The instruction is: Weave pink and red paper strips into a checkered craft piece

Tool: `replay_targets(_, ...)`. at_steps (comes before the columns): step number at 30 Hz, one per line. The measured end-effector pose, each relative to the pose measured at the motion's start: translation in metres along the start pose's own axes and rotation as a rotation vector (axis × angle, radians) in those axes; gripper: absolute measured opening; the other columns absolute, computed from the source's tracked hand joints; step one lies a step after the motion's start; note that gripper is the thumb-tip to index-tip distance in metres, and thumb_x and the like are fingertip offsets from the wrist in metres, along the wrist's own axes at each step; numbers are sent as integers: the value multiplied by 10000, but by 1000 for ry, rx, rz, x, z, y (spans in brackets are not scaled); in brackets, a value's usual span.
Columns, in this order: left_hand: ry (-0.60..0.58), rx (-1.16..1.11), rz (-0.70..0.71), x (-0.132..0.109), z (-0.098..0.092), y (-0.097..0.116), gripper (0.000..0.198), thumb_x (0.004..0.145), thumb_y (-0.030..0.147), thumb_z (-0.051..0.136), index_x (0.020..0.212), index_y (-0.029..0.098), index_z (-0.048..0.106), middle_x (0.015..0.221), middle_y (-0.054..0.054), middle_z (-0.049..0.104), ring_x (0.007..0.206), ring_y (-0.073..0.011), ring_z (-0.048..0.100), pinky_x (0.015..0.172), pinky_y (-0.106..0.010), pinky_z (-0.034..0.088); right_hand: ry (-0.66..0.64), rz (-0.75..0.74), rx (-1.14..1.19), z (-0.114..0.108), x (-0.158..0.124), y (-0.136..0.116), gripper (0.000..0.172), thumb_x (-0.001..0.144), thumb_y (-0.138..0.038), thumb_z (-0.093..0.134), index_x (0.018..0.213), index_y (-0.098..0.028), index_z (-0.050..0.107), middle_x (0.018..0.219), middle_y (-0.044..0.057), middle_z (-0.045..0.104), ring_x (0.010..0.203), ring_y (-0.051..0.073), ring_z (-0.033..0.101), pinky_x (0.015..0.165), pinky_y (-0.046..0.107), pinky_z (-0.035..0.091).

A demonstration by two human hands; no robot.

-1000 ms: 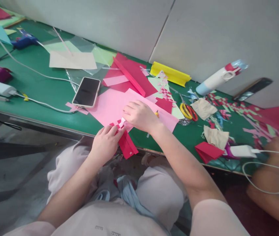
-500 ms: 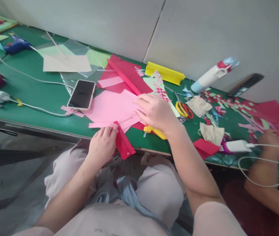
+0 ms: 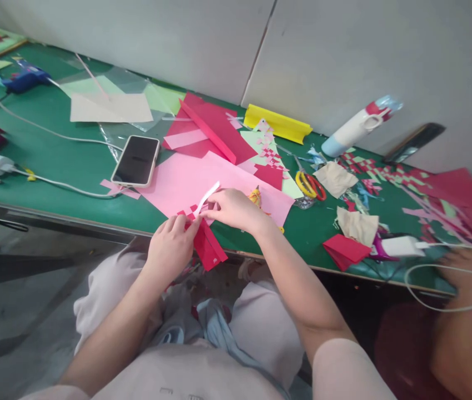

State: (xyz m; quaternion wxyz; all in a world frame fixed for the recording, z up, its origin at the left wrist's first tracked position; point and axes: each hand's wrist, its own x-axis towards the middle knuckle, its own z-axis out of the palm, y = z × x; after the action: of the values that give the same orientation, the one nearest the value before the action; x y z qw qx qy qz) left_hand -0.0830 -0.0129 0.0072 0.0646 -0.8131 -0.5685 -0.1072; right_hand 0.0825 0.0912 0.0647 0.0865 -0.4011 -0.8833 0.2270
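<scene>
My left hand (image 3: 171, 244) pinches a folded strip of red paper (image 3: 210, 248), which slants down past the table edge. Small pink and red paper pieces show around its fingertips. A pale pink paper strip (image 3: 207, 197) rises, slightly curved, from between the two hands. My right hand (image 3: 234, 210) is closed, thumb and fingertips pinching at the strip's lower end beside my left thumb. Under both hands lies a large pink paper sheet (image 3: 177, 183). A yellow glue gun (image 3: 256, 196) rests behind my right hand, which hides most of it.
A phone (image 3: 136, 161) lies on the sheet's left edge. Scissors (image 3: 310, 185), a bottle (image 3: 356, 128), a yellow folded piece (image 3: 277, 124) and paper scraps sit to the right and behind. White cables (image 3: 61, 183) cross the green table (image 3: 53, 150). A co-worker's arm (image 3: 469, 283) is at right.
My right hand has come from the pink sheets toward my left hand, bringing the pale pink strip to the red paper. The co-worker's arm has shifted.
</scene>
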Motion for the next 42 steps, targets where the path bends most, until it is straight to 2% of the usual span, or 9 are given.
replay_targets(4,-15,-42,-15,-1,1,-1,482,871,131,442,1346,183,512,1063,-116,615,1005,-256,572,817,-382,508,3,36,110,3,7,2,174,816,-304,668,837,-144,733,871,73,737,769,170,639,676,267,435)
replay_targets(8,-2,-77,-7,-2,0,-2,450,876,124,427,1312,153,536,1059,-126,622,999,-261,579,812,-393,516,97,74,264,-5,4,11,259,769,-244,702,1008,-148,725,976,76,737,790,159,647,719,275,474)
replay_targets(12,6,-103,-10,-2,-1,-3,428,874,110,425,1279,163,557,1075,-124,630,1010,-258,582,822,-394,516,174,135,318,-20,2,34,262,759,-332,705,942,-146,734,850,64,716,758,168,632,688,300,495)
replay_targets(15,11,-106,-11,-3,0,-3,406,878,118,432,1255,173,573,1077,-118,633,1005,-255,585,825,-387,515,137,176,508,-26,3,51,253,714,-246,719,940,-131,717,829,67,707,774,167,652,669,284,523)
replay_targets(20,21,-96,-6,-3,0,-4,392,877,124,439,1238,158,588,1056,-120,634,975,-257,591,810,-381,517,28,234,736,-26,7,60,352,669,-163,725,1013,-109,677,721,46,695,642,142,655,596,265,534)
replay_targets(26,28,-98,-2,-2,-2,-4,370,873,121,449,1207,153,604,1043,-112,639,966,-260,592,802,-383,520,24,154,683,-21,7,61,396,700,-281,741,1066,-132,708,699,23,681,610,118,604,558,249,487)
replay_targets(33,20,-107,-3,-2,-2,-3,372,878,121,442,1216,152,593,1051,-119,638,978,-257,589,813,-388,518,23,133,462,-23,9,62,163,699,-298,726,766,-150,713,746,33,683,724,148,614,686,289,475)
replay_targets(37,19,-111,-9,-2,-2,-3,389,879,121,438,1235,178,583,1048,-111,634,977,-252,585,807,-389,517,62,113,281,-29,10,52,142,712,-292,700,743,-154,684,862,49,656,782,157,594,691,290,456)
replay_targets(42,-8,-106,1,-2,-3,-3,417,887,143,451,1282,228,554,1049,-94,629,979,-249,579,804,-385,508,-141,69,556,-32,16,20,141,832,-286,604,784,-157,573,726,10,619,682,119,580,605,238,452)
